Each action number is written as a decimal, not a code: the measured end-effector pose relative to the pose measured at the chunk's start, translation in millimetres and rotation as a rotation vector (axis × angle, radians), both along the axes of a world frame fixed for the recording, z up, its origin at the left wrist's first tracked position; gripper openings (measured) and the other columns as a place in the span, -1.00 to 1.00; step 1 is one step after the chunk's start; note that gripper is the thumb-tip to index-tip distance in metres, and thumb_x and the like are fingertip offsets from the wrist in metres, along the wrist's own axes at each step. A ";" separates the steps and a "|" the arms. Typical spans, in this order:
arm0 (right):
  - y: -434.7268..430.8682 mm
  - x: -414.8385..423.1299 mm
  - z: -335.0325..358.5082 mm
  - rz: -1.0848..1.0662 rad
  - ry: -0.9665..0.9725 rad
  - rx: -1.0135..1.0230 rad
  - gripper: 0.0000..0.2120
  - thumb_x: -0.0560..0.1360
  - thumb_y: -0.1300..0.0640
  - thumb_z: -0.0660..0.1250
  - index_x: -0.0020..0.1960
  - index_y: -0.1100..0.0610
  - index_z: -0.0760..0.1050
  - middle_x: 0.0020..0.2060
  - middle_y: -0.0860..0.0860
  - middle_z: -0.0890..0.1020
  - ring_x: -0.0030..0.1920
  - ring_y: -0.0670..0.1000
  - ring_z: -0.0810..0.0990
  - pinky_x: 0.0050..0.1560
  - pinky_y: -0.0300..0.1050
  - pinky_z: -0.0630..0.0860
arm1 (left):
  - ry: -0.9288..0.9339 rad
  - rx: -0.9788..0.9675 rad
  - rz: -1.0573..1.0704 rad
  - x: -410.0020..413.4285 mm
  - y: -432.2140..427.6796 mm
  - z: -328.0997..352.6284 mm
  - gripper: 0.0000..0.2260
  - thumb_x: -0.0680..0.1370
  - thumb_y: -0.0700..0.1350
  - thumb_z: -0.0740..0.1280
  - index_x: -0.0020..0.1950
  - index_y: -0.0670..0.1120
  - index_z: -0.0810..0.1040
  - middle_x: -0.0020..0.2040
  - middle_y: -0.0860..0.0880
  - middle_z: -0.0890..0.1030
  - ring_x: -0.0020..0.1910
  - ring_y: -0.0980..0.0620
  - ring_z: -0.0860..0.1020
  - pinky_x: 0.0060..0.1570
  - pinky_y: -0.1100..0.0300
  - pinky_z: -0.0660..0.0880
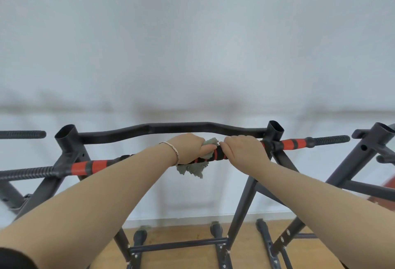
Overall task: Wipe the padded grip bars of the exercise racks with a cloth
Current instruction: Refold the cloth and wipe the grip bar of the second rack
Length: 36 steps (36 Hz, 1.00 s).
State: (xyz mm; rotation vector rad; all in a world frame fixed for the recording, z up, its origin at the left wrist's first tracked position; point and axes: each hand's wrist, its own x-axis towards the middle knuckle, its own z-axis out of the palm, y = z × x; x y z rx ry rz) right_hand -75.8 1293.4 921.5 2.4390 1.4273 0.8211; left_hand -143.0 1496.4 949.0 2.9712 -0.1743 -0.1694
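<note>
In the head view, the left hand (188, 148) curls its fingers round the grey cloth (193, 171), which is wrapped over the middle of the red-and-black padded grip bar (98, 165), probably so that one pass cleans every side. Just to its right, the right hand (243, 151) grips the bare padding, apparently to steady the rack (242, 200).

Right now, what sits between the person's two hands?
In the head view, a short red-and-black stretch of padded grip bar, with the grey cloth gripped by the left hand bunched round it.
</note>
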 end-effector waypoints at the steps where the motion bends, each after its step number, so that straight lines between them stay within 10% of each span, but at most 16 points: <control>1: -1.2 0.1 -3.0 0.011 -0.017 0.004 -0.88 0.45 0.25 0.35 -0.21 0.14 0.43 -0.43 0.03 0.41 -0.50 0.10 0.37 -0.49 -0.12 0.22 | -0.003 -0.018 0.015 -0.6 0.6 -0.5 -0.46 0.63 0.29 -0.04 -0.18 -0.11 0.46 -0.25 -0.10 0.59 -0.25 -0.06 0.53 -0.18 0.10 0.42; 6: 10.6 -1.6 10.6 -0.201 0.072 -0.096 -0.83 0.39 0.25 0.38 -0.25 0.13 0.39 -0.48 -0.01 0.36 -0.51 0.08 0.37 -0.47 -0.20 0.20 | -0.053 0.000 0.040 -2.5 1.2 -1.5 -0.57 0.65 0.24 -0.03 -0.23 0.02 0.39 -0.31 -0.01 0.48 -0.28 -0.04 0.49 -0.23 0.12 0.38; 12: 30.7 18.6 37.7 -0.498 0.811 -0.003 -0.60 0.49 -0.03 -0.01 -0.24 0.17 0.50 -0.50 0.01 0.63 -0.49 0.02 0.62 -0.23 -0.07 0.52 | -0.167 0.071 0.060 -1.9 5.3 8.2 -0.59 0.65 0.21 0.05 -0.07 -0.08 0.47 -0.29 0.05 0.40 -0.27 -0.01 0.44 -0.20 0.04 0.41; 21: 27.2 14.2 30.0 -0.441 0.618 -0.037 -0.78 0.50 0.15 0.06 -0.28 0.12 0.38 -0.37 0.01 0.57 -0.29 0.06 0.54 -0.29 -0.08 0.42 | -0.146 -0.325 0.155 -31.1 29.3 8.9 -0.59 0.61 0.26 0.04 -0.16 -0.05 0.35 -0.20 0.04 0.45 -0.18 0.00 0.45 -0.18 0.13 0.38; 28: 33.6 -11.3 46.2 -0.179 0.882 0.396 -0.61 0.52 -0.31 0.13 -0.14 -0.05 0.56 -0.20 -0.10 0.61 -0.15 -0.04 0.58 -0.23 -0.12 0.51 | -0.095 -0.347 0.252 -36.3 51.7 16.4 -0.69 0.64 0.08 0.18 0.36 0.06 0.45 0.09 0.14 0.53 0.07 0.10 0.48 0.02 0.21 0.37; 32: 47.8 -28.0 48.7 -0.128 1.016 0.464 -0.67 0.52 -0.28 0.23 0.16 -0.17 0.57 -0.06 -0.21 0.63 -0.10 -0.12 0.60 -0.34 -0.22 0.52 | -0.175 -0.490 0.281 -38.3 52.4 19.1 -0.63 0.56 0.01 0.34 0.37 0.08 0.47 -0.03 0.24 0.48 0.01 0.16 0.49 -0.03 0.29 0.36; 36: 59.3 -31.8 50.5 -0.233 0.978 0.408 -0.58 0.58 -0.07 0.28 0.42 -0.01 0.45 0.02 -0.14 0.63 0.05 -0.06 0.58 0.02 -0.06 0.58 | -0.214 -0.622 0.272 -40.1 50.3 20.2 -0.59 0.51 -0.07 0.40 0.36 0.08 0.49 0.06 0.17 0.53 0.07 0.14 0.53 0.06 0.28 0.43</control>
